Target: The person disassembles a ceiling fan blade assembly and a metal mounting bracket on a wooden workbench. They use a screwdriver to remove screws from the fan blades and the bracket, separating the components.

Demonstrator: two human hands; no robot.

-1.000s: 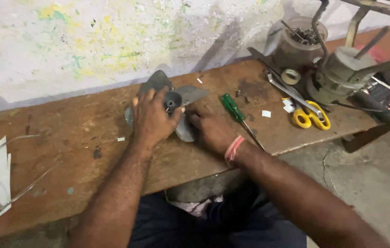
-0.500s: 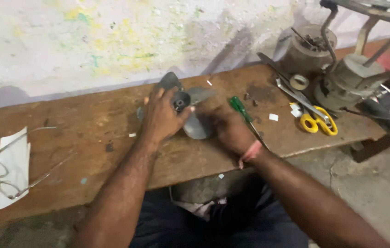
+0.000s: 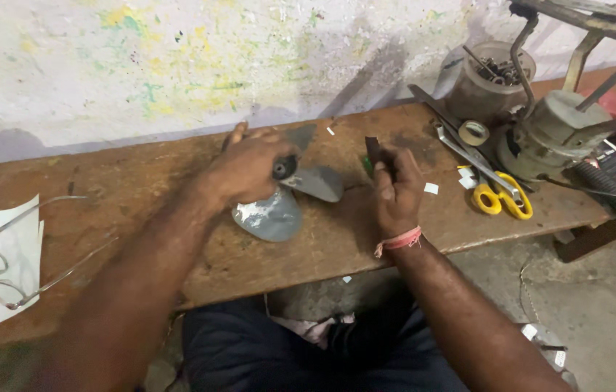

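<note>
Fingers (image 3: 250,156) of L hand (image 3: 250,170) grip fan blade (image 3: 279,210); R hand (image 3: 395,189) holds screwdriver (image 3: 371,156), prob.

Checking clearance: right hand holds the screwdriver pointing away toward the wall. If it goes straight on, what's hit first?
Probably nothing on the bench: past the right hand and screwdriver, bare bench runs to the wall. The fan blade sits to its left, the scissors to its right. Depth is uncertain.

one view only, from my head, looking steeply down and forward over my arms onto the bench (image 3: 177,268). it sits close: the bench fills the middle, the wall (image 3: 177,65) lies far, my lap near, the floor (image 3: 598,312) near right.
</note>
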